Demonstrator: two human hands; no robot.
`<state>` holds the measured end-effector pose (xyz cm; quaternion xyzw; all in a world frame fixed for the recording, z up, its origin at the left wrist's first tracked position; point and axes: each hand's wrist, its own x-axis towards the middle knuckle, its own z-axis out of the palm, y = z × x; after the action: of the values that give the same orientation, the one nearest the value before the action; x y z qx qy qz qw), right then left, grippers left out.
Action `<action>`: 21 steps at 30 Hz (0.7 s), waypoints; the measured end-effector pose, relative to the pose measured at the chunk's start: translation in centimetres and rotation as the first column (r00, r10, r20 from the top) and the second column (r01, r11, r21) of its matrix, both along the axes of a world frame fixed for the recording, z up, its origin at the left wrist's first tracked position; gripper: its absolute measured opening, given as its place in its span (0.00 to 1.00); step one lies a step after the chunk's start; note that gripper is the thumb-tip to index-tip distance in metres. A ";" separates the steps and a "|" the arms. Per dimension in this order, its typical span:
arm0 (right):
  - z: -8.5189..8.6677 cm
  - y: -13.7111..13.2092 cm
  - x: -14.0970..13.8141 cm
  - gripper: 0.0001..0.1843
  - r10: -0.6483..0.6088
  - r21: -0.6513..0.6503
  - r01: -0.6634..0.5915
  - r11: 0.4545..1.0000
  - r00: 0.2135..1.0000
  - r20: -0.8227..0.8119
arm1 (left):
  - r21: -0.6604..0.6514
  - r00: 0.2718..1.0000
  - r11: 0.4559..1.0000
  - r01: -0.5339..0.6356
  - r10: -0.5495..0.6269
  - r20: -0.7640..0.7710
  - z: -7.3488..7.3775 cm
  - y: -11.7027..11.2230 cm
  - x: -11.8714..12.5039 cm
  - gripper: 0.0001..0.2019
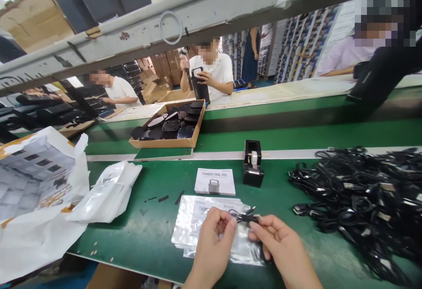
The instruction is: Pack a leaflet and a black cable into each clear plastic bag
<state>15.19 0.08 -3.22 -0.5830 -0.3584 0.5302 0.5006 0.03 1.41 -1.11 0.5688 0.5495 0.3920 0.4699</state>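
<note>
My left hand (213, 240) and my right hand (280, 247) are together near the table's front edge, over a stack of clear plastic bags (194, 229). Both pinch a small coiled black cable (244, 217) held between them, the left at one end and the right at the plug end. A white booklet (215, 181) printed "Thunder Trail Pro" lies just beyond the bags. A black tape dispenser (253, 163) stands to the right of the booklet.
A big heap of black cables (359, 192) covers the right of the green table (154, 232). Crumpled white bags (105, 194) and a printed box (29, 174) sit at left. A cardboard tray of black parts (169, 126) lies beyond. Several people work across the conveyor.
</note>
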 end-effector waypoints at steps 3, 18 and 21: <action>1.9 0.5 -0.5 0.12 0.120 0.046 -0.127 0.991 0.984 0.134 | 0.051 1.000 0.998 -0.028 0.028 0.007 1.2 0.1 0.1 0.09; 16.1 7.6 -2.9 0.06 0.612 0.033 -0.860 0.509 0.388 0.689 | 0.240 0.886 0.928 -0.285 0.160 0.435 6.2 2.9 -4.2 0.16; 18.4 8.5 -3.2 0.09 0.729 0.060 -0.923 0.380 0.339 0.595 | 0.167 0.785 0.977 -0.129 -0.003 0.620 5.4 3.5 -4.6 0.27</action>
<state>12.01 8.59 15.13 -0.3068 -0.8153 0.4677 0.1495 -4.56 4.87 4.27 0.4352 0.3423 0.6250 0.5503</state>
